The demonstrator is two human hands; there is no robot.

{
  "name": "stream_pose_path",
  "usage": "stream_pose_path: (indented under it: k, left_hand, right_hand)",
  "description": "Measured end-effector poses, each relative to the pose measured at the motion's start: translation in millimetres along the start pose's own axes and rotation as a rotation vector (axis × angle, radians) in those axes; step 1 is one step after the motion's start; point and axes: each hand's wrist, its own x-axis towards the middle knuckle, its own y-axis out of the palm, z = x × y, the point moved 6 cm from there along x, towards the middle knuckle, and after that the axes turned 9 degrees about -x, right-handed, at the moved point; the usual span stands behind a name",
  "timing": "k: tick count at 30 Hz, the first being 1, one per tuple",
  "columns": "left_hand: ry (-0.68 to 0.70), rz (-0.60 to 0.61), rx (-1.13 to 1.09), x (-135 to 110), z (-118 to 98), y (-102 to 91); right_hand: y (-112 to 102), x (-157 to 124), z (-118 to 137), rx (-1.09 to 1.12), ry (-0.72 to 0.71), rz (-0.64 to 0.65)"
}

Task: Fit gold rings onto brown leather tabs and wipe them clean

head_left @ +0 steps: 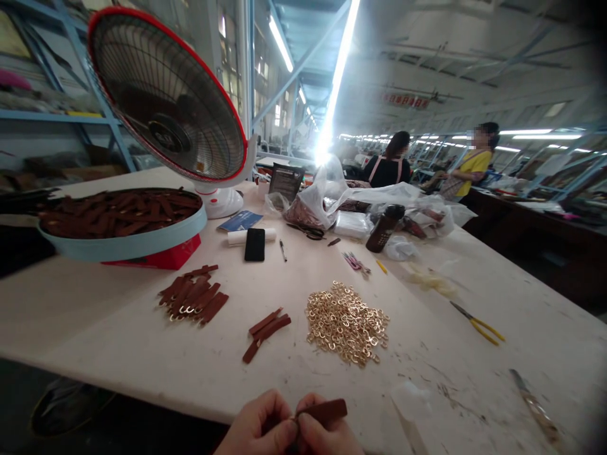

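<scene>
My left hand [258, 424] and my right hand [327, 435] meet at the bottom edge, both pinching one brown leather strap [325, 409] that points to the right. Just beyond them on the white table [142, 354] lie a few loose brown straps [265, 332]. A heap of gold metal rings [345, 322] sits to their right. Farther left is a stack of straps with rings fitted [193, 298].
A round blue tray [123, 243] full of brown straps rests on a red box beside a desk fan [165, 95]. A black phone [255, 244], yellow-handled pliers [478, 323], a dark bottle [385, 227] and plastic bags [332, 196] lie farther back. Two people [389, 165] stand beyond.
</scene>
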Motion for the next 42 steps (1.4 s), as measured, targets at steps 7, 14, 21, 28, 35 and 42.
stream_pose_path:
  k: [7,14,21,28,35,42]
  left_hand:
    - [0.268,-0.703,0.252,11,-56,-139.8]
    - [0.35,-0.574,0.718,32,-65,-123.6]
    - [0.387,-0.399,0.864,69,-56,-67.8]
    - [0.304,-0.35,0.648,52,-41,-67.2]
    - [0.156,-0.261,0.321,38,-4,-51.4]
    - [0.254,-0.275,0.08,24,-15,-36.1]
  right_hand:
    - [-41,16,13,-0.213,-0.283,-0.236]
    - [-61,12,27,-0.884,-0.326,-0.458]
    - [-47,36,65,-1.408,-0.398,-0.533]
    - [-44,60,68,-1.492,-0.316,-0.529]
    - [-48,45,60,-1.425,-0.215,-0.408]
    - [-29,13,56,-1.082,-0.344,-0.307]
